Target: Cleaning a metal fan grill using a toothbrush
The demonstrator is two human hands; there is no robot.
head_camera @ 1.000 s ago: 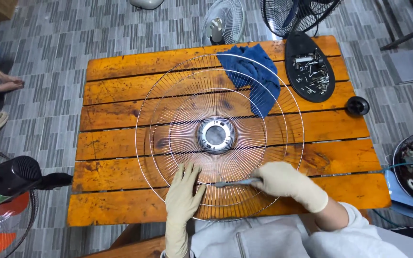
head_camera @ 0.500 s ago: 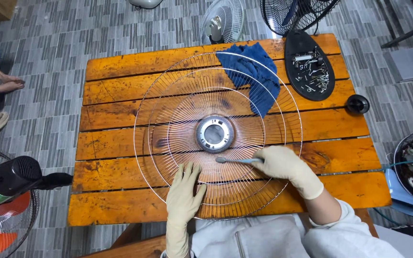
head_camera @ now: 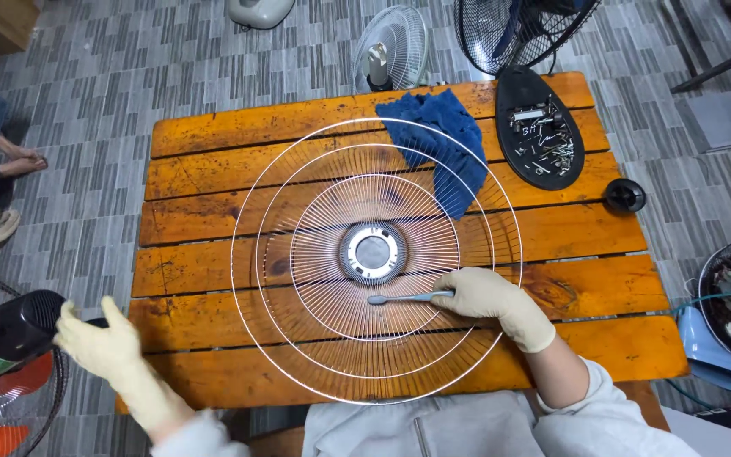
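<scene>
The wire fan guard (head_camera: 376,258) lies flat on the orange wooden counter (head_camera: 196,135), filling most of its middle, with the round metal hub (head_camera: 372,253) at the centre. The right hand (head_camera: 492,302), in a pale glove, is closed around the handle of a small brush (head_camera: 406,298); the brush head rests on the wires just below the hub. The left hand (head_camera: 101,345) is off the guard — it is beyond the counter's left edge, fingers spread and touching the black hair dryer (head_camera: 8,332) there.

I judge the brushing of the guard to be somewhere in the middle: the wires look bright, but whether dust remains is too fine to see. The blue cloth (head_camera: 438,144) lies crumpled near the far edge, partly under the guard rim, and the black tray of screws (head_camera: 540,127) sits at the far right corner — so reassembly seems not begun.
</scene>
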